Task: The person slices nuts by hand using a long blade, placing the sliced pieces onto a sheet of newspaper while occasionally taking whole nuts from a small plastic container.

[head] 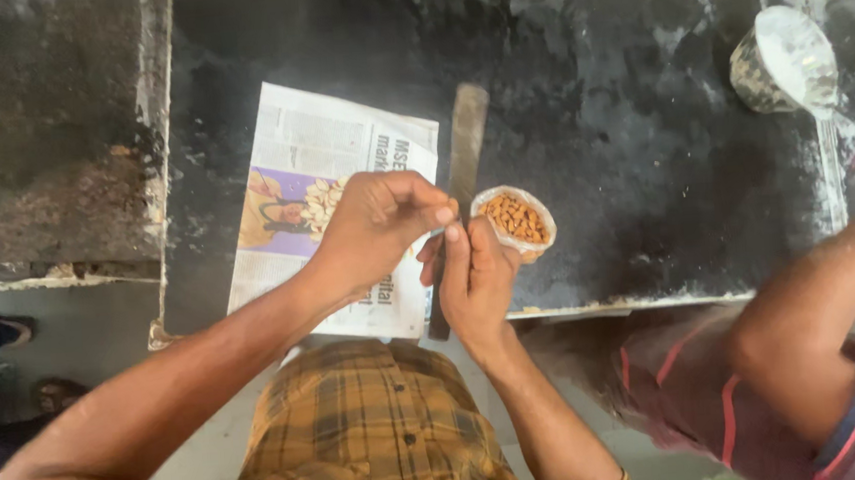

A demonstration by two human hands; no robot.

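Lying flat on the dark counter (pixel 642 155), newspaper (pixel 311 158) holds peeled pieces. Left hand (pixel 376 224) pinches something small, right hand (pixel 475 277) too, fingertips touching; what they grip cannot be made out. Bowl of nuts (pixel 514 219) sits just right.

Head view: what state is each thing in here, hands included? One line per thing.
Left hand: raised over the newspaper, fingers pinched together; what they pinch is too small to tell.
Right hand: fingers meeting the left hand's.
Bag of nuts: open, upright, full.
Newspaper: folded, lying flat on the dark counter.
Flat stick: lying on the counter.
Metal cup: tipped on its side.
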